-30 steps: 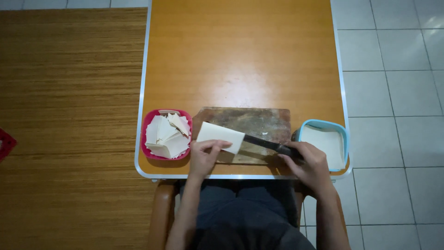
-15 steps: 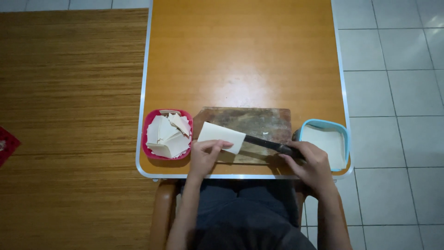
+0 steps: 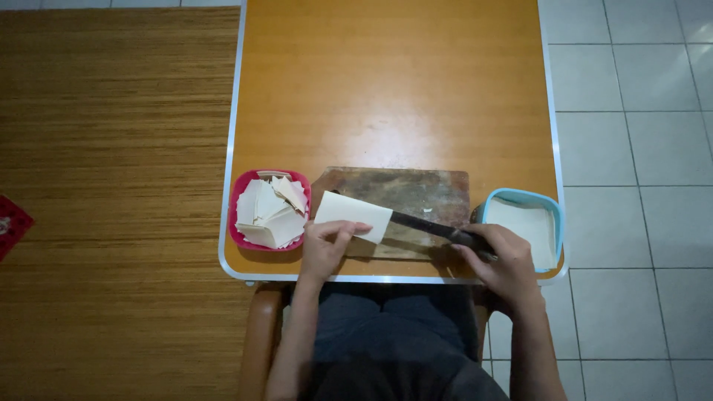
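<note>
White rectangular paper sheet lies pinned on worn wooden board by left hand; right hand, grip closed on dark knife, best slices slowly, fingers kept away.

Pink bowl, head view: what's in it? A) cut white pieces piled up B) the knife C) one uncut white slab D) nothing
A. The pink bowl, left of the cutting board, holds a loose heap of cut white pieces; the knife is in the right hand over the board, and the uncut-looking white slab lies in the blue container.
</note>
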